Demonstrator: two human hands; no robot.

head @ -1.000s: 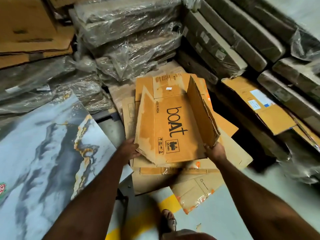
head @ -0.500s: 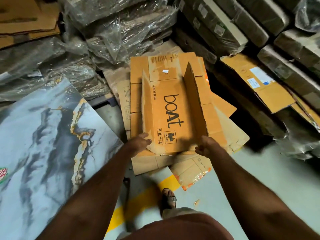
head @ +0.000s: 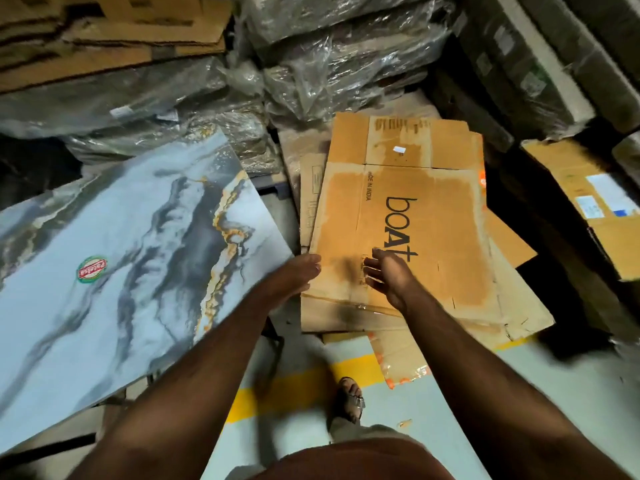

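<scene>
The left hand (head: 296,275) lies with straight fingers (head: 313,260) at the near left edge of the flat orange-brown cardboard carton printed "boAt" (head: 433,216), gripping nothing. The right hand (head: 388,275) is just beside it over the carton's near part, its fingers (head: 372,264) loosely spread and empty (whether they touch the cardboard cannot be told). The carton lies flat, print up, on top of a pile of flat brown cardboard sheets (head: 519,306) on the grey floor (head: 450,393). Left of the pile leans a grey-and-white marbled slab (head: 121,254); beyond it are plastic-wrapped bundles (head: 346,64).
</scene>
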